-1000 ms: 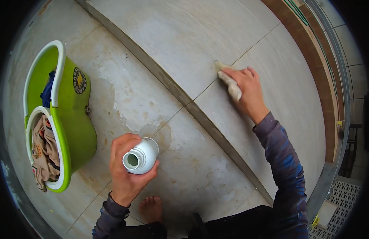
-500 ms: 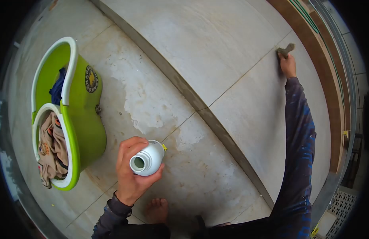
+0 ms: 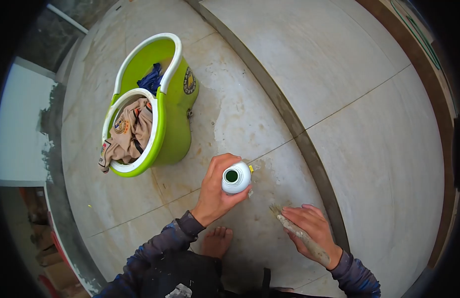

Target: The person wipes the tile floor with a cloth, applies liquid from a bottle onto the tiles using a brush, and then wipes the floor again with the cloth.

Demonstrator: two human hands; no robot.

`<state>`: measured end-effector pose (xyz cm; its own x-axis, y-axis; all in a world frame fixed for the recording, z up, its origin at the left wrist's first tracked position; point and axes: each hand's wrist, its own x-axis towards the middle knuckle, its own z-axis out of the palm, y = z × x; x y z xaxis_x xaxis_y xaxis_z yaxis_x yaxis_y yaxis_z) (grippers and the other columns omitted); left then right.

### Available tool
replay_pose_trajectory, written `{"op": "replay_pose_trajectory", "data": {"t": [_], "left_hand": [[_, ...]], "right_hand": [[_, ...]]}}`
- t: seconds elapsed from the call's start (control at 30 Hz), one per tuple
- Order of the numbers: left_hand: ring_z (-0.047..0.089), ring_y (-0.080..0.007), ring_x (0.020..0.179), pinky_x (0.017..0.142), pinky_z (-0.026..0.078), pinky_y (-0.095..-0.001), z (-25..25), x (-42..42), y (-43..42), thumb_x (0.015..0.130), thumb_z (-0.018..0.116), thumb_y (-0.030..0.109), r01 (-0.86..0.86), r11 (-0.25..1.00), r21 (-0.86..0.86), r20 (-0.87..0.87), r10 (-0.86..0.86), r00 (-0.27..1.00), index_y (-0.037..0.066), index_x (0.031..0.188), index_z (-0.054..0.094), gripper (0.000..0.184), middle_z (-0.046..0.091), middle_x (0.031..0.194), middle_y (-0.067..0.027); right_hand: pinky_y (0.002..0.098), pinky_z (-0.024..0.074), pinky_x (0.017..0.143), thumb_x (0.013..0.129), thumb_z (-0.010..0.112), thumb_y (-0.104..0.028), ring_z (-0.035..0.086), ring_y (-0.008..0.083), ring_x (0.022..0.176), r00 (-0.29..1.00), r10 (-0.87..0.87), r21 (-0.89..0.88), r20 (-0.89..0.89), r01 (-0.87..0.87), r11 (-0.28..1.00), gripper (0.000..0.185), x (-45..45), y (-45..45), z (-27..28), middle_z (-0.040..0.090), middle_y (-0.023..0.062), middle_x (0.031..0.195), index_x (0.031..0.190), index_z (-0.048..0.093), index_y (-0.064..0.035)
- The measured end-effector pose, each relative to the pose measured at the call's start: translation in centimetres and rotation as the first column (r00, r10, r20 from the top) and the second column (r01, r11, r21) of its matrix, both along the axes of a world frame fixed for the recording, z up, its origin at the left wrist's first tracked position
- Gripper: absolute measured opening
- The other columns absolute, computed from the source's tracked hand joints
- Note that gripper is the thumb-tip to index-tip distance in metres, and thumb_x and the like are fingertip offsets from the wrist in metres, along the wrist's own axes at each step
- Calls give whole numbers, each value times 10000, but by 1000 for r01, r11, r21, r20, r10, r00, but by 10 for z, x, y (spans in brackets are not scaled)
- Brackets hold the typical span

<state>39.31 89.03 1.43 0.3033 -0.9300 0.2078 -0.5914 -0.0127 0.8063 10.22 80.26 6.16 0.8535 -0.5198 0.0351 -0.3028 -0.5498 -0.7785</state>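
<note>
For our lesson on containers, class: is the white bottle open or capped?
Open: the white bottle in the left hand has no cap on, and its dark inside shows from above.

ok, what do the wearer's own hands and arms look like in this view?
Left hand and right hand are both bare, with no gloves visible. Left sleeve and right sleeve are long and dark, with mottled blue patches and plainer dark cuffs at the wrists. No cables seen on either.
</note>
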Motion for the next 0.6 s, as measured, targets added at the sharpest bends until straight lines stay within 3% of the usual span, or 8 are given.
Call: {"op": "replay_pose_trajectory", "data": {"t": [0.07,0.13,0.3,0.4,0.43,0.5,0.53,0.6], "left_hand": [[613,-311,1196,1030,499,-407,0,-10,3,739,919,111,-4,1000,-25,-6,3,1000,65,1364,535,735,580,1308,-159],[609,-295,1209,1036,498,-404,2,-21,5,762,916,124,9,1000,-23,-48,-11,999,60,1376,505,742,570,1324,-155],[611,-266,1216,1034,503,-392,31,-46,-15,817,906,170,131,983,-127,-131,-147,980,61,1389,443,744,558,1325,-139],[624,-293,1191,1022,512,-392,74,-68,-53,825,894,190,218,945,-246,-74,-242,967,61,1375,457,714,550,1310,-140],[626,-318,1183,1018,517,-399,90,-78,-71,823,888,196,258,917,-303,-31,-280,959,61,1369,468,701,548,1307,-145],[608,-373,1172,997,527,-439,106,-104,-105,815,871,190,344,879,-331,-13,-368,930,63,1368,483,687,535,1301,-161],[600,-384,1174,987,530,-457,107,-117,-123,815,864,179,366,863,-350,8,-388,922,66,1373,479,688,530,1297,-165],[588,-397,1176,977,534,-477,101,-141,-159,809,858,161,377,842,-385,45,-391,919,70,1380,471,695,519,1286,-166]], "right_hand": [[390,556,928,880,807,-74,727,324,1029,994,-103,35,37,101,994,367,-11,8,2,755,144,1204,1236,731,-40],[389,574,887,893,794,-30,721,347,1026,977,-193,155,85,179,972,327,-23,15,6,739,176,1167,1210,722,9],[353,512,936,956,742,-34,678,268,1041,900,-435,200,-13,429,881,267,-74,16,32,687,140,1142,1214,690,9],[347,487,1015,1029,627,-22,639,269,1133,846,-531,-173,49,531,830,241,-114,-10,54,651,138,1264,1266,667,-3],[347,487,1015,1029,627,-22,639,269,1133,850,-524,-177,57,525,832,241,-127,-19,54,651,138,1264,1266,667,-3],[416,474,1076,949,592,84,587,353,1257,804,-594,-602,9,479,639,380,-156,-36,46,609,169,1369,1315,639,-10],[416,474,1076,949,592,84,587,353,1257,806,-592,-604,21,482,634,380,-174,-44,37,609,169,1369,1315,639,-10],[474,456,1128,906,587,90,523,382,1352,725,-683,-788,-92,367,495,473,-206,-58,7,566,167,1457,1363,614,-25]]}}
